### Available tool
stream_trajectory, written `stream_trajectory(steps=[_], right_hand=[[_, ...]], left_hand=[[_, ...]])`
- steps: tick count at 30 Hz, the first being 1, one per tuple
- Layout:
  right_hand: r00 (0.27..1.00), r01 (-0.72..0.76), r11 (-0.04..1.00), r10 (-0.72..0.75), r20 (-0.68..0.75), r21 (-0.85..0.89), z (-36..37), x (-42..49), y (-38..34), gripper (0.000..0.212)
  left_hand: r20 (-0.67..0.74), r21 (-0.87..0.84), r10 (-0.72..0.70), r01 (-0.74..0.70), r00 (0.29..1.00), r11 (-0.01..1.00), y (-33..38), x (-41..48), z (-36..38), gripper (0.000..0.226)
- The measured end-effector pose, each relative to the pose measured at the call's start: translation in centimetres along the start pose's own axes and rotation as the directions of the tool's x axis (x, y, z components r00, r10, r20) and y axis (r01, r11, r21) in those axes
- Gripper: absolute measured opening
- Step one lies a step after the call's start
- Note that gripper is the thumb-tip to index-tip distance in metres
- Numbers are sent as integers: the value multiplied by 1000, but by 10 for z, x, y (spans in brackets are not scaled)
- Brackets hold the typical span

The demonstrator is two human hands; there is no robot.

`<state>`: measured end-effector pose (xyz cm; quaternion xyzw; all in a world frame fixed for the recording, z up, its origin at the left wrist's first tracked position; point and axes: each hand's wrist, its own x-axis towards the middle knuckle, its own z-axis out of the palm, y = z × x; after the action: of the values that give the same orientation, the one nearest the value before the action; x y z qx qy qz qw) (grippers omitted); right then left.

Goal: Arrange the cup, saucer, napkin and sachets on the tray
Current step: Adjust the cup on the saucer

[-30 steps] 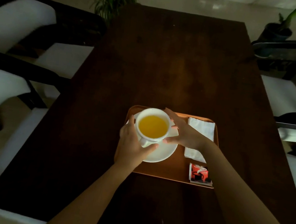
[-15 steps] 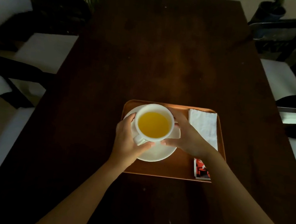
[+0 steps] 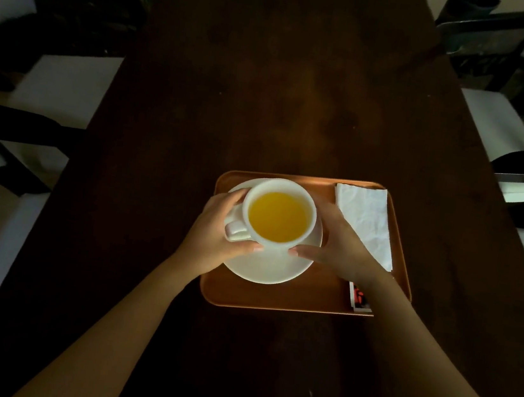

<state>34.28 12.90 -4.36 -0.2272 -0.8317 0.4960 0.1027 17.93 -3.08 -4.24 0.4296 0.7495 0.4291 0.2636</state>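
Cup [image 3: 280, 215] full of yellow drink sits on the saucer [image 3: 266, 265], left side of the tray [image 3: 274, 298]. Left hand [image 3: 215, 235] and right hand [image 3: 337, 245] cup it from both sides, fingers curled round the wall. Any jerk or tilt probably slops liquid toward the napkin [image 3: 366, 222] and the sachets [image 3: 359, 299] just beside it.

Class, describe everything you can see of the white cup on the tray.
The cup is white, glossy like china, round, and nearly full of yellow-orange liquid. It sits upright on a white saucer, towards the saucer's far side, on the left part of the brown tray. Its handle points near-left, by the left hand. Both hands cup its sides; the right hand is opposite.
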Motion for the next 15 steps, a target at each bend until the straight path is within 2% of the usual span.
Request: stream_trajectory(steps=[6, 9, 15], right_hand=[[993, -20, 999, 14, -114, -44, 10, -10, -2, 83], [987, -33, 997, 22, -160, -66, 15, -14, -5, 85], [986, -63, 997, 54, -159, -47, 21, -19, -6, 86]], left_hand=[[137, 79, 65, -76, 988, 994, -7, 15, -11, 84], [157, 107, 81, -98, 984, 989, -8, 18, -14, 85], [219, 91, 54, -76, 974, 993, -5, 17, -18, 86]])
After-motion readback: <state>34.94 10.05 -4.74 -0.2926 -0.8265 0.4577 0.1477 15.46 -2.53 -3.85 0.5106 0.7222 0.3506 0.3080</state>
